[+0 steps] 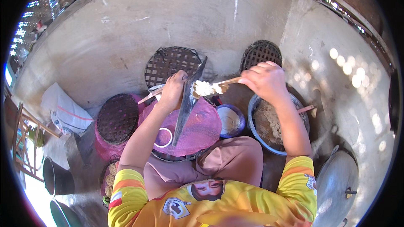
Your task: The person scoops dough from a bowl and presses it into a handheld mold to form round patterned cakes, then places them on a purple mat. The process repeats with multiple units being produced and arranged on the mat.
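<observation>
Your yellow shirt [248,195] lies nearest, with your crossed legs in mauve trousers [233,155] just beyond it; your left hand [173,90] is raised over the pink cloth [195,130], its fingers clenched around the grip of a dark board [185,111], which stands tilted and nearly edge-on to you; a pale wooden end [148,96] sticks out on the left side of that hand. Your right hand [265,80] faces it, fingers grasping a wooden stick [231,80]; at the stick's far end sits a pale, lumpy mass [206,88], up against the board's right face, between your two hands.

Below, the pink cloth covers a dark woven tray [179,158], and a white ring [163,138] lies on the cloth; just right of it you have a blue-rimmed bowl [241,122] with pale contents, then a blue basin [251,120] under your right forearm, holding a brownish, crumbly mass [269,120]. Two woven baskets [170,67] lean against the wall [176,17]; to your left are a round dark basket [118,117] and a white sack [65,111]; to your right is a large metal lid [338,180].
</observation>
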Action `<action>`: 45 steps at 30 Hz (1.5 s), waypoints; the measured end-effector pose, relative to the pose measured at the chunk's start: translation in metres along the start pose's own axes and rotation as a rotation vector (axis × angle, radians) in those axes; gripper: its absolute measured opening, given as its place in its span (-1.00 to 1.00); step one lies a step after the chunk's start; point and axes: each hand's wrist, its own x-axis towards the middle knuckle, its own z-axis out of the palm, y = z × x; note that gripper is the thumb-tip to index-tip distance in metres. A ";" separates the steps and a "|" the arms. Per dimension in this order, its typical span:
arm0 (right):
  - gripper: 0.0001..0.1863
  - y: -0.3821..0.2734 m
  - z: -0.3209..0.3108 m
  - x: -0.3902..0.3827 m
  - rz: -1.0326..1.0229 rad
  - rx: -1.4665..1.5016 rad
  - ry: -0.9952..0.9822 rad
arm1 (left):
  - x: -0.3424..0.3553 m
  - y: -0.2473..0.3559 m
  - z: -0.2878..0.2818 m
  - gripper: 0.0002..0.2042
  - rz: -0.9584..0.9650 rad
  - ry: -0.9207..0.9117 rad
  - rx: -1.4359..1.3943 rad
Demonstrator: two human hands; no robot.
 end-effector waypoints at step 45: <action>-0.73 -0.078 0.121 0.073 0.873 1.025 0.129 | 0.007 -0.066 -0.007 -0.78 -0.771 0.434 -1.654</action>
